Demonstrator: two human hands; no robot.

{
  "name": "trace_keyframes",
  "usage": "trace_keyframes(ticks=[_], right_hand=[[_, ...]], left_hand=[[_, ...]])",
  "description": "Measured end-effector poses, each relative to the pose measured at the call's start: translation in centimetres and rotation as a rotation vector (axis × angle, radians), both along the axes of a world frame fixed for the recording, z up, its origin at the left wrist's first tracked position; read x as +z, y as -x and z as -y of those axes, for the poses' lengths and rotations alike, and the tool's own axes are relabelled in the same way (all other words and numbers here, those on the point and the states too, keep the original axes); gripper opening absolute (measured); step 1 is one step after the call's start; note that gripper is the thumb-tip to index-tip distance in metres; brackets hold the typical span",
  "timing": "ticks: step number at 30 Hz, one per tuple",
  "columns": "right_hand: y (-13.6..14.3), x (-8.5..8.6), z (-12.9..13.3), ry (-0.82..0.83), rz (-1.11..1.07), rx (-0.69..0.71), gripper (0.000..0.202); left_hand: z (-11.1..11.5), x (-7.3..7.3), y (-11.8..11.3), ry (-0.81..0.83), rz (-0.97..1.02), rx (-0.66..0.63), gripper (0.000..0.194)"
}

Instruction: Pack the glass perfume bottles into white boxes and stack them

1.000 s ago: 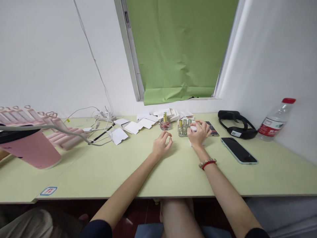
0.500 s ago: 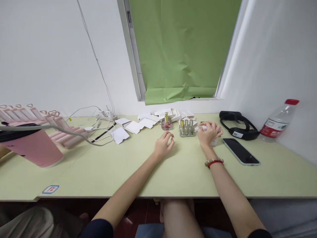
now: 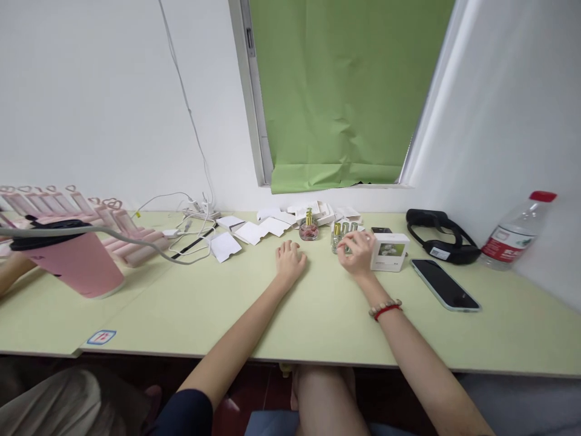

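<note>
Fingers (image 3: 283, 249) of the left hand (image 3: 290, 266) are loosely bent and released, with nothing grasped; those of the right are curled at small glass bottles, and whether any is gripped cannot be told.

At the far left, a forearm of another person (image 3: 16, 269) is partly hidden by a pink cup (image 3: 75, 263) with a black lid, crossed in front by a grey cable (image 3: 109, 231). Pink tubes (image 3: 144, 249) are laid beyond it, near tangled white cords (image 3: 195, 225). White card pieces (image 3: 224, 246) are spread across the back of the table (image 3: 204, 309). The left hand is rested at mid-table, with a round bottle (image 3: 309, 231) placed beyond it, pink inside and gold-topped.

Farther right, the small glass bottles (image 3: 336, 241) are stood in a cluster, partly covered by the right hand (image 3: 356, 257). Just beside that hand, a white box (image 3: 389, 253) is stood upright, its printed picture shown. A phone (image 3: 445, 286) is laid flat, a black headset (image 3: 447, 247) is set beyond it, and a red-capped water bottle (image 3: 512, 239) is stood near the wall.
</note>
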State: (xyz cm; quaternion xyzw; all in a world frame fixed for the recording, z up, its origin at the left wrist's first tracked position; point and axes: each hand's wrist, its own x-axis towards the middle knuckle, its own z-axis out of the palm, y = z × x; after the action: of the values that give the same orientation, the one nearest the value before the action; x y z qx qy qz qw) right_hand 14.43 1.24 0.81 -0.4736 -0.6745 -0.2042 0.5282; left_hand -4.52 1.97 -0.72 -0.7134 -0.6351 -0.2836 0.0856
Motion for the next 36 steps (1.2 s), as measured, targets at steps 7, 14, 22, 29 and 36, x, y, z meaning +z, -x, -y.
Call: trace_keyframes(ticks=[7,14,22,29,36], right_hand=[[2.9,-1.4,-0.4,0.295,0.002,0.269,0.014],[2.3,-2.0,-0.8,0.504,-0.059,0.398,0.022],[2.4,-2.3,-0.9,0.541,-0.081,0.433,0.022],[2.4,-2.4,-0.9,0.563,-0.074,0.459,0.022],[2.5,-2.4,-0.9,0.59,-0.056,0.467,0.022]], left_hand=[[-1.8,0.3,5.0,0.036,0.087,0.33,0.056],[-1.9,0.5,9.0,0.038,0.154,0.583,0.048],[-2.2,0.2,9.4,0.111,0.15,0.685,0.05],[-2.2,0.3,9.0,0.096,0.165,0.644,0.06],[-1.5,1.8,7.9,-0.143,0.17,0.546,0.064]])
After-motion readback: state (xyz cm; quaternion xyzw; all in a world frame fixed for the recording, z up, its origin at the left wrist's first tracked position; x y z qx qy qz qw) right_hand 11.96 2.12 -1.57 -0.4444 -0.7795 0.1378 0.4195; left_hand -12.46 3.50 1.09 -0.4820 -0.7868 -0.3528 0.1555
